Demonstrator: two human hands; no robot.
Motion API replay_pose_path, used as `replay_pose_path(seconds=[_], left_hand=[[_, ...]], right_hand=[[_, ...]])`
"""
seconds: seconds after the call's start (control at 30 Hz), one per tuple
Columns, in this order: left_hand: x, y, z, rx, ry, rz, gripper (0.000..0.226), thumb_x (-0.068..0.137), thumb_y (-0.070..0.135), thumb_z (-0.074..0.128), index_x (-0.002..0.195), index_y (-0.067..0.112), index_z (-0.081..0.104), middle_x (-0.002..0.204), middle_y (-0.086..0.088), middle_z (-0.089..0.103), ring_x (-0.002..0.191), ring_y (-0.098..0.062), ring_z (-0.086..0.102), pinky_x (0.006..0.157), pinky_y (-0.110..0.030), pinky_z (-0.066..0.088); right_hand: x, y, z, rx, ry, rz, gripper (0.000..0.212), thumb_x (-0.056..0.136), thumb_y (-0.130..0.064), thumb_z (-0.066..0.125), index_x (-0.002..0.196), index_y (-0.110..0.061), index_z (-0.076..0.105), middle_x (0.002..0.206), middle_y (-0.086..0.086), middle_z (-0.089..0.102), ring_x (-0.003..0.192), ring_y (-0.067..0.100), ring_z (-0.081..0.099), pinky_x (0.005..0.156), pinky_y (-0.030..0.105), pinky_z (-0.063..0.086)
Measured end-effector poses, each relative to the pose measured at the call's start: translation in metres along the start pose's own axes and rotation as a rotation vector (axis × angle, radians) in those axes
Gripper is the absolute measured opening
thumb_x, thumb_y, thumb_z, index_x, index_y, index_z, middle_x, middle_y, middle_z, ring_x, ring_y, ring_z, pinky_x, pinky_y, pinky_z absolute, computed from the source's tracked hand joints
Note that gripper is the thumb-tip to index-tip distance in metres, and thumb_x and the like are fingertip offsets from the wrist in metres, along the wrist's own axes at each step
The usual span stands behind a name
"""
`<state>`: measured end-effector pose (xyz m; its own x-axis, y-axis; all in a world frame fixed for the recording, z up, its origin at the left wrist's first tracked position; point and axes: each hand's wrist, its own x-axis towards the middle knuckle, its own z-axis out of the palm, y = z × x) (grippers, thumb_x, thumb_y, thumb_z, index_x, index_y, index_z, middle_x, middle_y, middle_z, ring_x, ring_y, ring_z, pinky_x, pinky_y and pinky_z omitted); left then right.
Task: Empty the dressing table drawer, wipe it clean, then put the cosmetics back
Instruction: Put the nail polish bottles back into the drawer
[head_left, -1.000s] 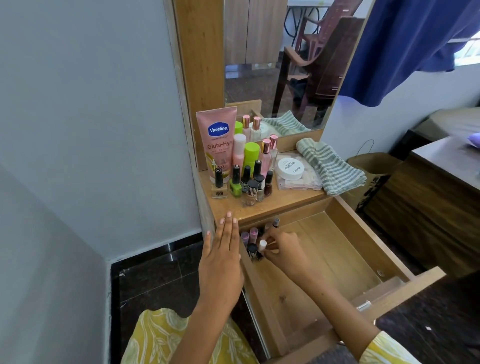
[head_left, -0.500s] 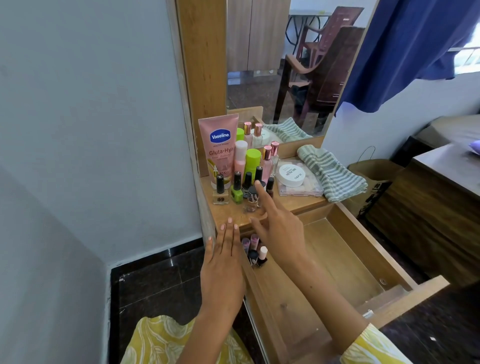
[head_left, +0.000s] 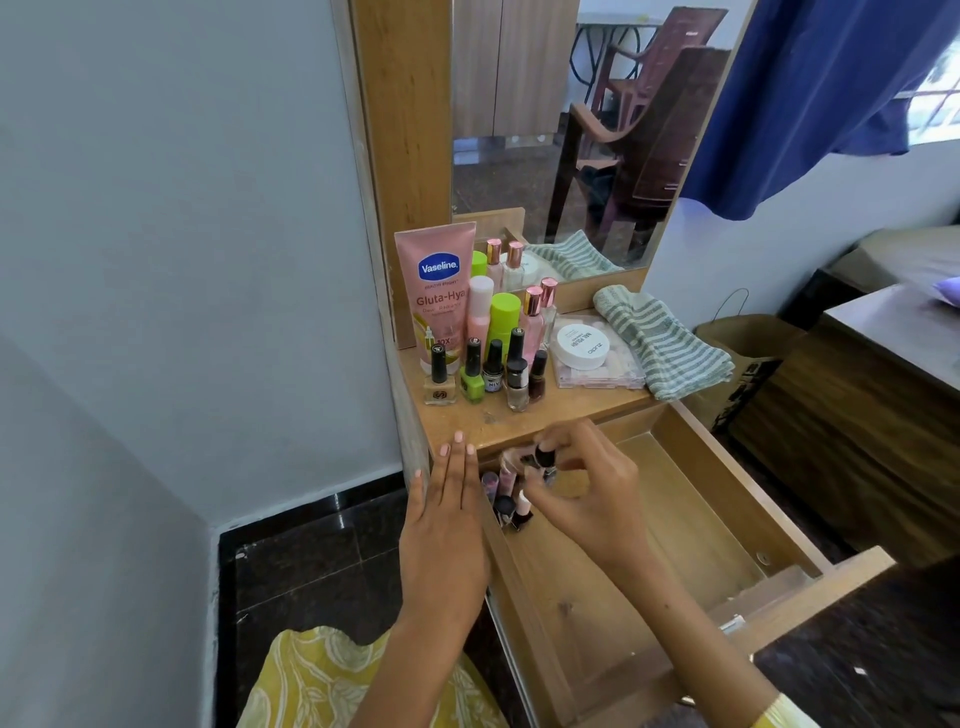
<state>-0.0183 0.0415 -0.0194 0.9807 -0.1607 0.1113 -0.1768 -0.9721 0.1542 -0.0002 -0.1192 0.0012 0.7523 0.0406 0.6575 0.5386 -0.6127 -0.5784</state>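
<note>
A small dark-capped nail polish bottle (head_left: 545, 460) is pinched upright in the right hand (head_left: 587, 493), thumb and fingers curled round it, the cap showing above the fingertips; blur hides exactly how the fingers lie. The bottle is held over the far left corner of the drawer (head_left: 691, 525), and directly below and just to the left of that grip a small cluster of nail polish bottles (head_left: 506, 499) is standing upright against the drawer's left wall. So the relation that counts: the landing spot lies straight down from the grip, a touch towards the left hand, and the bottle's long axis is vertical, matched to its standing neighbours. A plain lowering seems called for, with care advised, since the cluster is tight and easily toppled. The left hand (head_left: 447, 525) is laid flat, fingers straight, along the drawer's left edge, fingertips touching the tabletop (head_left: 561, 415) lip; nothing is held by it. Beyond the grip, up on the tabletop, more nail polishes (head_left: 493, 371), a Vaseline tube (head_left: 439, 296) and a white Zudio jar (head_left: 582, 340) are waiting. The right hand is plainly nearer to all of them. Most of the drawer floor to the right of the grip is seen bare, so the putting-back is judged barely begun.
</note>
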Motion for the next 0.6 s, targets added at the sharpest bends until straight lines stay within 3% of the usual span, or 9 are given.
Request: replay_pose_path(seconds=[0.17,0.33,0.6], left_hand=[[0.0,0.0,0.002,0.008,0.007,0.001,0.078,0.098,0.015,0.037,0.139,0.011,-0.029,0.148,-0.006,-0.036,0.137,-0.019,-0.03,0.107,-0.036,-0.021],[0.0,0.0,0.002,0.029,-0.005,0.001,0.078,0.098,0.014,0.035,0.138,0.011,-0.031,0.146,-0.006,-0.039,0.135,-0.02,-0.032,0.106,-0.037,-0.022],[0.0,0.0,0.002,0.046,-0.017,0.004,0.077,0.099,0.013,0.035,0.137,0.011,-0.032,0.145,-0.007,-0.04,0.136,-0.021,-0.032,0.106,-0.037,-0.022]], right_hand=[[-0.007,0.01,-0.019,-0.138,-0.082,0.155,0.019,0.066,-0.021,0.069,0.082,-0.02,0.058,0.078,-0.011,0.06,0.071,0.007,0.059,0.058,0.031,0.052],[-0.007,0.03,-0.016,-0.388,-0.438,0.427,0.023,0.068,-0.028,0.073,0.084,-0.025,0.057,0.081,-0.011,0.063,0.079,0.01,0.061,0.069,0.035,0.053],[-0.011,0.036,0.002,-0.406,-0.536,0.441,0.022,0.071,-0.024,0.071,0.089,-0.027,0.058,0.087,-0.012,0.067,0.086,0.01,0.063,0.072,0.03,0.051]])
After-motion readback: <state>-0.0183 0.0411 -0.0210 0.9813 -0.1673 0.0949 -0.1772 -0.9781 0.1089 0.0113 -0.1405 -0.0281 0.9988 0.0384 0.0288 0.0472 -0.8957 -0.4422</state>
